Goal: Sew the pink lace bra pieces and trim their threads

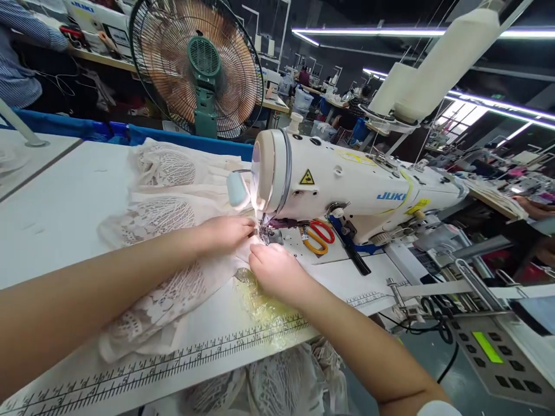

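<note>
A white sewing machine (pixel 347 185) stands on the white table (pixel 60 208). Cream lace fabric (pixel 160 214) is spread to its left and runs under the needle area (pixel 265 231). My left hand (pixel 225 231) presses flat on the lace just left of the needle. On the near side of the needle my right hand (pixel 275 268) rests on the fabric, its fingertips at the presser foot. Both hands lie on the cloth; neither grips anything else. A crinkled clear plastic piece (pixel 260 303) lies under my right wrist.
Orange and red scissors (pixel 318 236) lie on the machine bed. A green fan (pixel 197 63) stands behind the table. Thread cones (pixel 433 63) rise at upper right. A control panel (pixel 489 352) sits at lower right. A printed ruler (pixel 217 346) runs along the table's front edge. A person in a striped sleeve (pixel 26 34) works far left.
</note>
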`<state>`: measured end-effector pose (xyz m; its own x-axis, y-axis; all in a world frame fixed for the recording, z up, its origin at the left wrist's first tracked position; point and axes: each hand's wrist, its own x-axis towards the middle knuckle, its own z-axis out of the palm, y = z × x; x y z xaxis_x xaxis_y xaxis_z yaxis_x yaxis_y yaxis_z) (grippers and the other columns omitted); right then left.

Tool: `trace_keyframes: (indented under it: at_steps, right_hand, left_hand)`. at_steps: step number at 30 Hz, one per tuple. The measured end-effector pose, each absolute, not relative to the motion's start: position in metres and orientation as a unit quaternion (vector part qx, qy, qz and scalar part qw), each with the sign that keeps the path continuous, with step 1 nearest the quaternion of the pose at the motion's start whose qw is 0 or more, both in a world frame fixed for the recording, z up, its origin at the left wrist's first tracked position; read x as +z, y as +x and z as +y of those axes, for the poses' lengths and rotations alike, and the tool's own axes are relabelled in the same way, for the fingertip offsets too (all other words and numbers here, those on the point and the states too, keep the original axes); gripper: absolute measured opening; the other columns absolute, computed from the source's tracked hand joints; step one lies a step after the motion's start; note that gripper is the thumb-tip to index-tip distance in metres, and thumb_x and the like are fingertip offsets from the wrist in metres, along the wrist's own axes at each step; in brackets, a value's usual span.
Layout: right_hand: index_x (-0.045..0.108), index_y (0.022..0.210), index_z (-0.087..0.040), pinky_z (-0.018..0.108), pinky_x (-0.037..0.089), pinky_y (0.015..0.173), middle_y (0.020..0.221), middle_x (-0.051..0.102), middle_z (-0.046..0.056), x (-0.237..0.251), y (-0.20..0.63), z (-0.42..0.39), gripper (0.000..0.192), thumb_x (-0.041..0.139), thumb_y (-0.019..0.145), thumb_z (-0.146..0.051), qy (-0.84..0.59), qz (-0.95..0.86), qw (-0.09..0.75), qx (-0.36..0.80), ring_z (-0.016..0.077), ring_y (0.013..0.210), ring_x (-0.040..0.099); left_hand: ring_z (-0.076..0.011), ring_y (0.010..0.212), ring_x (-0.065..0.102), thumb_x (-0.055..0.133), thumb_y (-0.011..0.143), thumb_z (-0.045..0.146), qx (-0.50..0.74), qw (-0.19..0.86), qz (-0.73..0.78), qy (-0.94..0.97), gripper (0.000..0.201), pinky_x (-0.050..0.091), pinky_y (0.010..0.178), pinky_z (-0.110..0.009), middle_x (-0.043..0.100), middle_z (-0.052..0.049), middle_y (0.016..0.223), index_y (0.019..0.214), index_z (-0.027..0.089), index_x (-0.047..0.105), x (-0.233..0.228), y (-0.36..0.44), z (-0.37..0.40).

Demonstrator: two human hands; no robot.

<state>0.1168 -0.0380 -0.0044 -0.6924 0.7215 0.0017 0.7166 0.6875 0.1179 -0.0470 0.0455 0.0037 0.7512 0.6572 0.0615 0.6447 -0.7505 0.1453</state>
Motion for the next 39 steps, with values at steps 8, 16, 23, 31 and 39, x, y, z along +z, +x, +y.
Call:
trace_keyframes:
  at_steps: [8, 16, 23, 31, 39]
  right_hand:
    - [0.061, 0.107, -0.010, 0.041, 0.037, 0.105, 0.122, 0.059, 0.015, -0.008, 0.126, -0.024, 0.021, 0.048, 0.091, -0.010, 0.365, 0.930, -0.008, 0.046, 0.0228, 0.114, 0.054]
    - [0.061, 0.102, -0.014, 0.033, 0.044, 0.085, 0.109, 0.064, 0.011, -0.019, 0.142, -0.054, 0.023, 0.043, 0.088, -0.007, 0.392, 0.909, -0.141, 0.012, 0.0202, 0.099, 0.058]
    - [0.057, 0.113, -0.014, 0.036, 0.042, 0.085, 0.105, 0.067, 0.008, -0.027, 0.151, -0.071, 0.027, 0.047, 0.089, -0.022, 0.410, 0.884, -0.221, -0.051, 0.0227, 0.101, 0.057]
    - [0.058, 0.114, -0.013, 0.038, 0.043, 0.093, 0.118, 0.064, 0.011, -0.036, 0.155, -0.068, 0.029, 0.044, 0.092, -0.026, 0.402, 0.882, -0.247, 0.002, 0.0238, 0.113, 0.055]
    - [0.060, 0.110, -0.013, 0.036, 0.043, 0.092, 0.117, 0.064, 0.011, -0.039, 0.154, -0.067, 0.027, 0.044, 0.093, -0.026, 0.411, 0.875, -0.254, 0.017, 0.0234, 0.112, 0.057]
  left_hand:
    - [-0.0236, 0.109, 0.060, 0.040, 0.089, 0.016, 0.053, 0.051, 0.278, 0.958, 0.032, 0.050, 0.089, -0.033, 0.064, -0.012, 0.121, 0.108, 0.015, 0.067, 0.009, -0.065, 0.035]
    - [-0.0263, 0.114, 0.057, 0.031, 0.096, 0.025, 0.101, -0.007, 0.241, 0.965, 0.043, 0.045, 0.099, -0.041, 0.056, -0.013, 0.132, 0.126, 0.009, 0.056, -0.022, -0.079, -0.001]
    - [-0.0282, 0.105, 0.059, 0.035, 0.095, 0.033, 0.089, -0.011, 0.261, 0.961, 0.044, 0.048, 0.092, -0.043, 0.060, -0.014, 0.127, 0.122, 0.010, 0.061, -0.015, -0.066, 0.001]
    - [-0.0256, 0.099, 0.060, 0.036, 0.095, 0.038, 0.075, -0.016, 0.296, 0.952, 0.045, 0.048, 0.088, -0.038, 0.061, -0.011, 0.127, 0.123, 0.013, 0.062, -0.014, -0.064, 0.005]
    - [-0.0297, 0.100, 0.058, 0.030, 0.096, 0.040, 0.050, -0.013, 0.298, 0.953, 0.052, 0.046, 0.088, -0.042, 0.060, -0.014, 0.128, 0.122, 0.007, 0.061, -0.014, -0.060, 0.010]
